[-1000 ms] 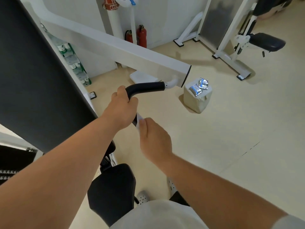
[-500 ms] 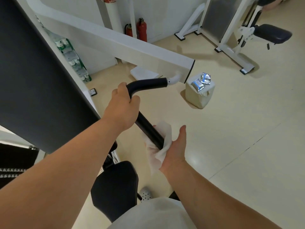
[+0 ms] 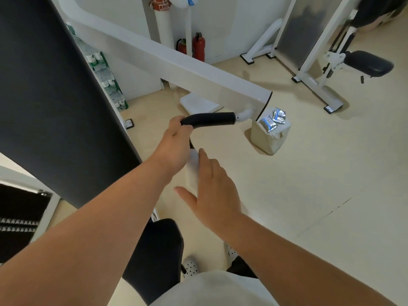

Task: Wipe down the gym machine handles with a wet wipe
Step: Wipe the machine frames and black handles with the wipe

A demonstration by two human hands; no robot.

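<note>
A black padded handle (image 3: 210,118) bends off the end of the machine's white arm (image 3: 198,74). My left hand (image 3: 176,144) grips the handle at its bend. Just below it my right hand (image 3: 212,186) presses a white wet wipe (image 3: 192,171) around the lower, downward part of the handle, which the wipe and hand hide. The thumb sticks out to the left and the fingers lie over the wipe.
A big black pad (image 3: 55,96) fills the left. The machine's black seat (image 3: 159,257) is below my arms. On the floor stands a white box (image 3: 270,138) with foil wipe packets (image 3: 272,121). Another white machine (image 3: 331,62) and fire extinguishers (image 3: 198,49) stand at the back.
My right hand has slid the wipe up the lower handle from its end to just under my left hand, turning palm-down over it. The left hand has kept its grip.
</note>
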